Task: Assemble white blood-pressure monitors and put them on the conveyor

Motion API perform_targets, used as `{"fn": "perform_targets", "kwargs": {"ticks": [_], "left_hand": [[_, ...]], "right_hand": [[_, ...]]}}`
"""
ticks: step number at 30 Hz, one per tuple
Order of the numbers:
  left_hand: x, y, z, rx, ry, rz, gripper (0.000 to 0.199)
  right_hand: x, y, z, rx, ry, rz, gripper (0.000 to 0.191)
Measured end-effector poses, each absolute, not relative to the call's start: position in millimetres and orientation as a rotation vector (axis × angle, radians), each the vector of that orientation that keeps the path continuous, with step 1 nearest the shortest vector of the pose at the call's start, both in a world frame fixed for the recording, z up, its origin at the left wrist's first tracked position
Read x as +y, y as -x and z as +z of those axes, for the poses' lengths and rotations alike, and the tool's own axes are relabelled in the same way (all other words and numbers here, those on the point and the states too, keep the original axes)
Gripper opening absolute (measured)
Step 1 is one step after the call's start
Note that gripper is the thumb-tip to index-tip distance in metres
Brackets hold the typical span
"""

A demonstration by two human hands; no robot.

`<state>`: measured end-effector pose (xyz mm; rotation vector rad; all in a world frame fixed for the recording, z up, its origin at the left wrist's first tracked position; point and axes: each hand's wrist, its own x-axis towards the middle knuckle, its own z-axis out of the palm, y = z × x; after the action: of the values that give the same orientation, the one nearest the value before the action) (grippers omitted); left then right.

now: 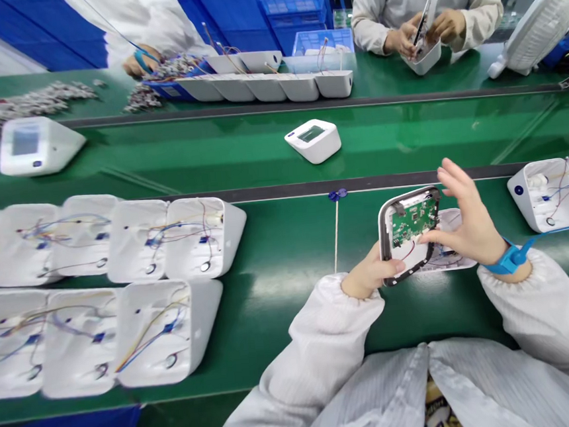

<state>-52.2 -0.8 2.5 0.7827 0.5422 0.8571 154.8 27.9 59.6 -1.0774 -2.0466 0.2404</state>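
My left hand point(369, 271) grips the lower left corner of a white device cover point(386, 248) with a dark rim, thumb on its near edge. The cover is tilted up, and a green circuit board point(407, 221) shows inside it, with a thin red wire below. My right hand point(464, 214), with a blue wrist strap point(510, 257), has its fingers stretched upward and apart. Its thumb reaches across to the lower edge of the board; whether it presses there I cannot tell. Behind and below the cover, a white housing shell point(455, 261) rests on the green bench, partly hidden.
Rows of open white shells with wires point(174, 323) fill the left; more shells point(545, 197) stand at the right. A stick with a blue end point(337, 235) lies ahead. Beyond a rail are assembled devices point(315, 143), a fan point(541, 18) and two co-workers.
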Motion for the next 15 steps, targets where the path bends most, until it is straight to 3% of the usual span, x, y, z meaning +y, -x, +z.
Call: {"fn": "perform_targets", "kwargs": {"ticks": [7,15], "left_hand": [[0.8,52.9,-3.2,0.561,-0.802,0.853,0.058],[2.7,50.9,1.6,0.532,-0.830,0.821,0.059]], "right_hand": [[32.3,-158.8,62.6,-2.227,0.869,0.114,0.071],[24.2,-163.9,57.9,-2.221,1.126,0.258,0.069]]}}
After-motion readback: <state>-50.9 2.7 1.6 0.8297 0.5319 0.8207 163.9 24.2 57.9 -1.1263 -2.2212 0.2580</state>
